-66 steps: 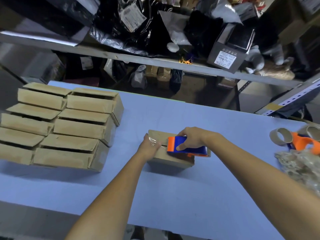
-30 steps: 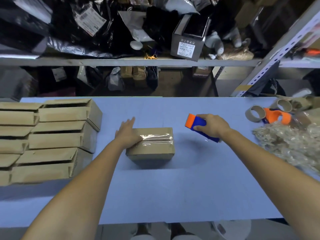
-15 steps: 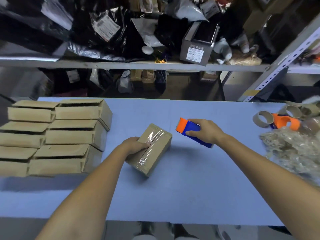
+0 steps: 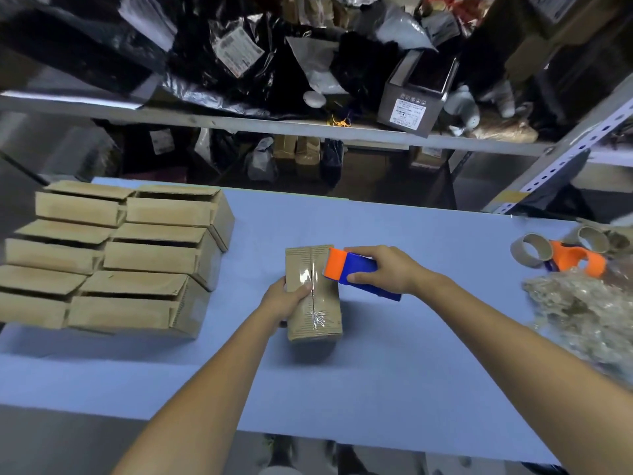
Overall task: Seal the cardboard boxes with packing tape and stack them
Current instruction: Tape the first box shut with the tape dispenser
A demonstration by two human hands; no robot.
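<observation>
Cardboard box (image 4: 323,317) on the blue table (image 4: 376,389), long axis pointing away from the person, a strip of clear tape running along the seam of its upper face. The left hand (image 4: 284,301) grips the box at its left edge, fingers curled over onto the top beside the taped seam. The right hand (image 4: 383,272) clasps the blue body of the tape dispenser (image 4: 358,266), thumb on the near side and fingers over the far side; the dispenser's orange head meets the box at its far right edge. To the left of the box, well apart from it, a group of further cardboard boxes (image 4: 137,255) lies in two columns, touching one another. Far to the right of the box lie empty tape cores (image 4: 529,250), a second orange dispenser (image 4: 575,260) just beside them, and a heap of crumpled clear film (image 4: 582,313). Beyond the box, past the table's far edge, a metal shelf (image 4: 239,123) carries dark bags and parcels.
</observation>
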